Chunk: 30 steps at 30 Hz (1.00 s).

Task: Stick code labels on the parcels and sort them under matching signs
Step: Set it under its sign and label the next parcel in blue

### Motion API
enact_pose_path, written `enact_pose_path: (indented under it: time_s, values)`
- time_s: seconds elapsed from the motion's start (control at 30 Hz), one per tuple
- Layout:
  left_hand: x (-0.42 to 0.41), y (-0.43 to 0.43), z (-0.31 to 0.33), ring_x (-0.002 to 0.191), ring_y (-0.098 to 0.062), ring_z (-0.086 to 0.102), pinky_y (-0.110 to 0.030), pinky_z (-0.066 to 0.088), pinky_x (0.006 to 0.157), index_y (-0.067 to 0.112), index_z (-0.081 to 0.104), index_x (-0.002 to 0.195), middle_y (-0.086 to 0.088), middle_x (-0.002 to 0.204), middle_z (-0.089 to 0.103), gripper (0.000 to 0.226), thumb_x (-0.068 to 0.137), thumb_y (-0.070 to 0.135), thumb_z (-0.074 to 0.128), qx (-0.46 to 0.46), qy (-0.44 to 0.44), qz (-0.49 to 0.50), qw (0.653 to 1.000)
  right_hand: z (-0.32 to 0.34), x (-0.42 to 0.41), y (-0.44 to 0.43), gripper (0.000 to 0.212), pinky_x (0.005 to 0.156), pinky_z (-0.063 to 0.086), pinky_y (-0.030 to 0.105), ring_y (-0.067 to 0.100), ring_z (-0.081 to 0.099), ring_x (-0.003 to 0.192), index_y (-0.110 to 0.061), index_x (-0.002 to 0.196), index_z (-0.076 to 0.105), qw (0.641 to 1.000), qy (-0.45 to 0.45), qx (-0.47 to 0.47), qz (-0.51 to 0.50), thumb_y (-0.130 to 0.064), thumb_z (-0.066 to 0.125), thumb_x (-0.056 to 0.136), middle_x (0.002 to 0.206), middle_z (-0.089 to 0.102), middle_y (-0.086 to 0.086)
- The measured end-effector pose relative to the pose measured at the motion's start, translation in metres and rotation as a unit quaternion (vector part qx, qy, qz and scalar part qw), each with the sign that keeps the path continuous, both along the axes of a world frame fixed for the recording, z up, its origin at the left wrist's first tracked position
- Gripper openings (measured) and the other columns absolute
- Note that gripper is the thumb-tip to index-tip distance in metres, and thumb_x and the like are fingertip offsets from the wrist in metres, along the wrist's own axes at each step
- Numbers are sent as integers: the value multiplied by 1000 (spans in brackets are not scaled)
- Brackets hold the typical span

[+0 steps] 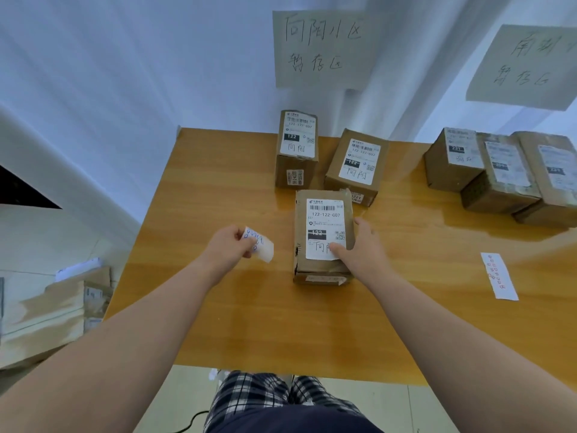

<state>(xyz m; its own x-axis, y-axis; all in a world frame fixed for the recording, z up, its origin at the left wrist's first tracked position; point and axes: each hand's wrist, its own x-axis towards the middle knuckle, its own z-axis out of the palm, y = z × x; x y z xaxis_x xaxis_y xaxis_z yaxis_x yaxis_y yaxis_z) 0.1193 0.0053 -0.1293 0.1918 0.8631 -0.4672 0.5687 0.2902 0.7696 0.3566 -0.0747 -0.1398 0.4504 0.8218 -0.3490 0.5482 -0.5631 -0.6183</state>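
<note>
a parcel sorting spot: labelled cardboard parcels on a table under handwritten signs.

wooden table, white curtain, plaid shorts, black cable on floor

Left hand pinching label, right hand on parcel

Quick count: six parcels on the tabletop, three in the middle bunch () and three off to my right (). Two signs hanging on the curtain (). Two label strips, one with blue marks, one with red. Can't tell how many more boxes are down on the floor to my left.
</note>
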Motion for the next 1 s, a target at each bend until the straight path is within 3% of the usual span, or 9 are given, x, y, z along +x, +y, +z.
enact_pose_path:
  time_s: [0.1, 0.17, 0.27, 0.4, 0.53, 0.6, 0.7, 0.87, 1.0]
  values:
    - [12, 3, 25, 71, -12, 62, -20, 40, 60, 9, 56, 101, -9, 93, 66, 11, 91, 15, 56, 24, -63, 21, 997, 11, 1, 3, 68, 102, 38, 43, 30, 34, 127, -17, 144, 27, 997, -67, 18, 35, -29, 64, 87, 139, 36, 11]
    - [21, 1, 40, 72, -9, 61, -19, 42, 62, 13, 56, 101, -4, 89, 66, 9, 93, 15, 55, 39, -106, 23, 993, 19, 1, 4, 54, 104, 36, 39, 25, 36, 127, -17, 138, 38, 993, -59, 94, 32, -27, 59, 89, 137, 41, 7]
    - [34, -7, 57, 76, -7, 61, -23, 43, 71, 20, 56, 98, 3, 88, 68, 6, 93, 17, 56, 52, -159, 13, 986, 34, -3, 7, 34, 97, 46, 36, 15, 51, 114, -21, 124, 52, 978, 107, 177, -5, -27, 59, 91, 120, 57, -2]
    - [45, -12, 68, 74, -4, 62, -23, 43, 74, 22, 57, 94, 7, 84, 70, 7, 92, 16, 58, 46, -208, 4, 977, 56, -12, 13, 32, 94, 51, 39, 21, 62, 104, -18, 119, 57, 933, 331, 138, -20, -34, 59, 91, 109, 65, 3]
    - [51, -14, 77, 73, -3, 64, -16, 46, 67, 17, 57, 97, 3, 85, 71, 7, 90, 16, 60, 57, -218, -27, 974, 71, -19, 18, 25, 88, 54, 37, 20, 66, 92, -14, 112, 62, 886, 438, 151, -23, -24, 63, 89, 104, 69, 8]
    - [53, -17, 79, 71, -1, 65, -12, 46, 64, 16, 57, 98, 2, 84, 72, 8, 90, 15, 60, 62, -222, -31, 973, 76, -21, 18, 25, 84, 55, 35, 21, 67, 91, -14, 111, 61, 882, 439, 172, -25, -14, 67, 87, 102, 69, 8]
    - [56, -21, 79, 73, -4, 64, -19, 44, 70, 17, 59, 96, 5, 82, 72, 6, 90, 17, 60, 54, -233, -23, 971, 81, -22, 15, 29, 81, 56, 37, 25, 68, 92, -15, 111, 59, 898, 389, 204, -14, -4, 65, 86, 99, 70, 11]
    - [61, -27, 82, 74, -6, 64, -25, 43, 75, 16, 63, 95, 4, 84, 71, 9, 87, 22, 63, 8, -287, -3, 958, 91, -17, 6, 29, 79, 58, 37, 26, 68, 94, -18, 112, 58, 908, 348, 233, -11, -5, 64, 87, 101, 70, 11]
    - [64, -26, 86, 75, -8, 60, -26, 42, 77, 16, 67, 94, 4, 85, 70, 11, 85, 23, 65, 8, -275, -24, 961, 95, -14, 5, 31, 75, 57, 33, 25, 69, 91, -17, 114, 57, 902, 350, 254, -14, -4, 65, 86, 98, 71, 11]
